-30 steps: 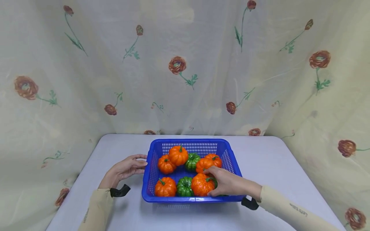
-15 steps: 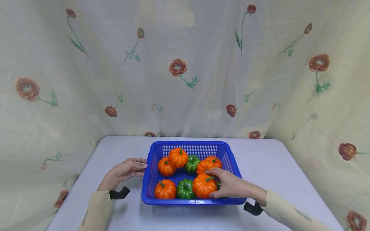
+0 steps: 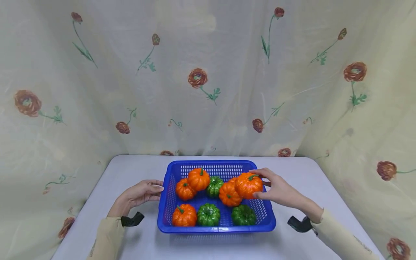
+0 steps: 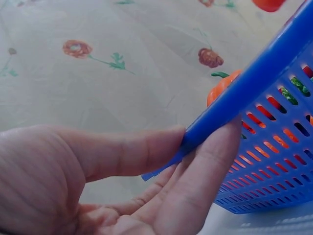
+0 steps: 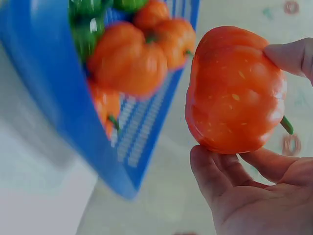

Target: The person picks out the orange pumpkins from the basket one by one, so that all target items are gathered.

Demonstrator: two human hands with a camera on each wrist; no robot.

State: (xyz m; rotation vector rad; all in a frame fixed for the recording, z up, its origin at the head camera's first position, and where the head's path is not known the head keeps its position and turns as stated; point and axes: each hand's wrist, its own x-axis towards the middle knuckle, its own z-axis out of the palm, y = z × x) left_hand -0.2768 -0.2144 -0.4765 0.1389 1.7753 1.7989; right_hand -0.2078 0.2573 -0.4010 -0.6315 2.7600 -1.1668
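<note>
My left hand point(image 3: 138, 195) pinches the left rim of a blue plastic basket point(image 3: 191, 229). In the left wrist view, the thumb lies on one side of the rim point(image 4: 244, 95) and the fingers on the other. Above the basket's right side, my right hand point(image 3: 284, 189) grips an orange toy pumpkin point(image 3: 247, 187) with a green stem. The right wrist view shows that pumpkin point(image 5: 237, 93) between thumb and fingertips, apart from the basket. Inside stay several orange pumpkins point(image 3: 184, 215) and green ones point(image 3: 208, 215); the held pumpkin partly covers one orange pumpkin point(image 3: 232, 180).
The basket stands on a white table point(image 3: 302, 177) with rounded far corners. A flower-printed curtain point(image 3: 227, 119) hangs behind the table and along both sides.
My right hand has lifted the orange pumpkin from the basket's front right, up and to the right. A green pumpkin there is now uncovered. My left hand has stayed at the rim.
</note>
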